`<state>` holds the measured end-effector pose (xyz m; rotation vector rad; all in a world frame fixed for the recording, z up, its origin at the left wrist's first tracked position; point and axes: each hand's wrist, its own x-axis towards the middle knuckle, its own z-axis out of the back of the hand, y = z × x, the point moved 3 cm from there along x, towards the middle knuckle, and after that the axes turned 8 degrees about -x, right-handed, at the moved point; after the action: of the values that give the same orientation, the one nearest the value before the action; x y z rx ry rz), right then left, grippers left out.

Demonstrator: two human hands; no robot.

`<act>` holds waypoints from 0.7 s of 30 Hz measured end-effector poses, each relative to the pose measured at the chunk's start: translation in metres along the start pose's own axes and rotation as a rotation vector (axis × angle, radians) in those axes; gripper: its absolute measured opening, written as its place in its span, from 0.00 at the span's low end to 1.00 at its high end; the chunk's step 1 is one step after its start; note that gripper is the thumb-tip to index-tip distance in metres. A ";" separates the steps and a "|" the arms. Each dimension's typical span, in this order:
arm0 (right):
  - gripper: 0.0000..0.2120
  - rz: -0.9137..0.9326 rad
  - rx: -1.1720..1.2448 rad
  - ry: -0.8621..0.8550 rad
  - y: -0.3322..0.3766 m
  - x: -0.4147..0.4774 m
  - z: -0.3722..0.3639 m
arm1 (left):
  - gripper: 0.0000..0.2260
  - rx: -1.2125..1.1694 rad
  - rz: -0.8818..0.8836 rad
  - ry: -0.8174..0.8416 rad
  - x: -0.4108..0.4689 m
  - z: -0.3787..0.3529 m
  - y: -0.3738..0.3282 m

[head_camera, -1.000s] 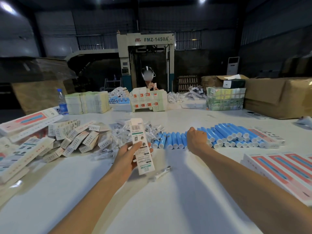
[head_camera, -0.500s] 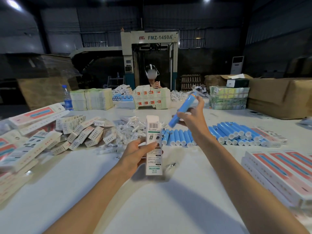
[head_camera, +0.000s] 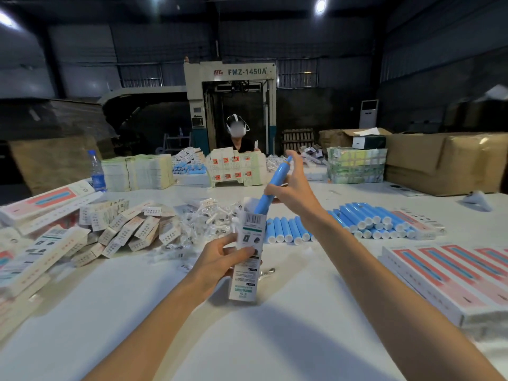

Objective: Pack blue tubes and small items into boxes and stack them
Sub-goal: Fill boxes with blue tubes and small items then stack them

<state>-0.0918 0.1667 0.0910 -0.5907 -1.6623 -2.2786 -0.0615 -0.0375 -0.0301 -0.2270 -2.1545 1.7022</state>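
currently l. hand point(head_camera: 220, 259) grips a tall white box point(head_camera: 246, 259), fingers and thumb curled round its mid section. box is held near upright just above the table point(head_camera: 165, 334), top end open. r. hand point(head_camera: 295, 188) holds one blue tube point(head_camera: 272, 185) between thumb and curled fingers, w/ one finger raised straight beside the tube's upper tip. tube is tilted, lower end inside the box mouth. depth of insertion: cannot tell, box wall hides it.

behind the box a row of blue tubes point(head_camera: 288, 233) lies side by side on the table, white caps toward the camera; the row's left end is hidden by the box. just right of the r. forearm, a second batch of tubes point(head_camera: 368, 218) is stacked in layers. left of the box: heap of clear bags point(head_camera: 206, 221), contents too blurred to id, then a heap of small white cartons point(head_camera: 123, 229). long pink-and-blue boxes point(head_camera: 450, 273) lie at the right, cut off at the view edge; similar ones at the left are blurred. a small clear item point(head_camera: 268, 271) lies on the table just right of the box, partly hidden by it. far side: a person point(head_camera: 239, 141), body mostly hidden behind a stack of flat cartons point(head_camera: 236, 169).
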 end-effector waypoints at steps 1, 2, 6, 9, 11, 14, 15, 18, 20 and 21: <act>0.46 -0.007 -0.059 0.062 0.001 0.001 0.001 | 0.22 0.013 -0.004 0.008 0.000 -0.001 0.000; 0.45 -0.009 -0.115 0.119 0.002 0.001 0.001 | 0.22 0.019 -0.008 0.012 0.000 -0.002 0.000; 0.43 -0.002 -0.217 0.209 0.002 -0.001 -0.003 | 0.22 0.032 -0.023 0.003 -0.001 -0.004 -0.002; 0.42 0.003 -0.212 0.247 -0.002 -0.004 -0.008 | 0.21 0.019 -0.038 -0.018 -0.002 -0.003 -0.003; 0.34 0.018 -0.250 0.278 -0.006 -0.007 -0.012 | 0.20 0.000 -0.047 -0.024 -0.002 -0.003 -0.003; 0.17 0.077 -0.380 0.242 -0.013 -0.013 -0.018 | 0.20 -0.011 -0.052 -0.023 -0.001 -0.002 -0.003; 0.15 0.093 -0.396 0.222 -0.015 -0.016 -0.021 | 0.20 -0.007 -0.052 -0.025 -0.001 -0.002 -0.002; 0.16 0.132 -0.387 0.164 -0.021 -0.026 -0.029 | 0.19 -0.017 -0.054 -0.032 0.000 -0.001 0.000; 0.18 0.142 -0.308 0.116 -0.025 -0.030 -0.030 | 0.19 -0.028 -0.070 -0.058 0.000 0.000 0.000; 0.18 0.135 -0.253 0.079 -0.027 -0.032 -0.030 | 0.19 -0.042 -0.085 -0.085 0.001 0.001 -0.001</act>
<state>-0.0805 0.1460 0.0451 -0.6373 -1.2673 -2.3958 -0.0624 -0.0380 -0.0292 -0.0742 -2.2298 1.6480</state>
